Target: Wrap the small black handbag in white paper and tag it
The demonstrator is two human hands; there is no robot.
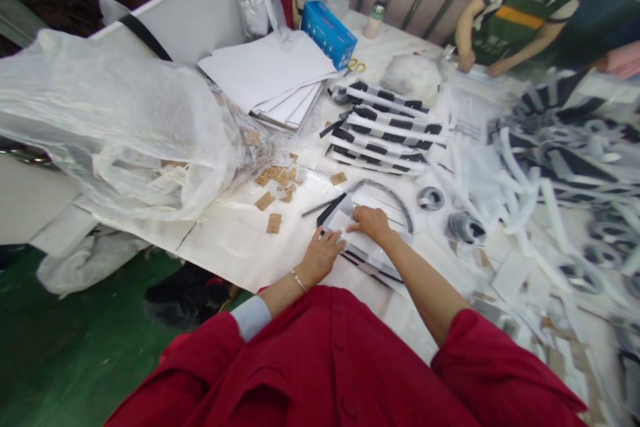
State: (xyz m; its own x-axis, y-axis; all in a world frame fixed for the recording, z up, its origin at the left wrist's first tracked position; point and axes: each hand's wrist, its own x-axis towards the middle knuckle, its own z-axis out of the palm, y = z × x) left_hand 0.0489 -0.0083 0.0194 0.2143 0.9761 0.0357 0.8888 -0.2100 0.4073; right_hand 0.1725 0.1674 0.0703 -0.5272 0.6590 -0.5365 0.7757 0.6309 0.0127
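In front of me on the table lies a black-and-white checked fabric item [360, 257], partly under clear wrapping, with a dark curved strap [400, 197] looping out behind it. My left hand [321, 257], a bracelet at its wrist, rests on the near left end with its fingers stretched over the item. Bent fingers of my right hand [371, 221] pinch a small white piece [341, 220], perhaps paper or film, on top. Its exact kind is hard to make out. Brown cardboard tags [273, 223] with white strings lie to the left of my hands.
Several checked bundles [385, 137] are stacked behind the item. Rolled grey straps [431, 198] and loose white strips [525, 213] spread rightward. A large plastic bag [145, 127], white sheets [270, 73] and a blue box [329, 33] are at left and back. A co-worker's hands [467, 61] work opposite.
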